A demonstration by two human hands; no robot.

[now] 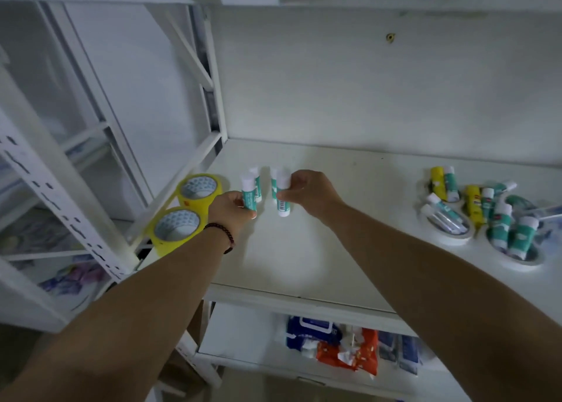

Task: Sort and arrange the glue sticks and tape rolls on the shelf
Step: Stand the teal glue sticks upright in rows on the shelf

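You've got an upright teal glue stick (249,196) gripped in your left hand (232,208) and another (283,193) in your right hand (310,193) — the unsorted pile (486,213) sits well off to the right, so your right hand's nearer.

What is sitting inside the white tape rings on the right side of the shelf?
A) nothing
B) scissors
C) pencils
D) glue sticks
D: teal-and-white glue sticks stand or lie inside the white tape rings at the shelf's right.
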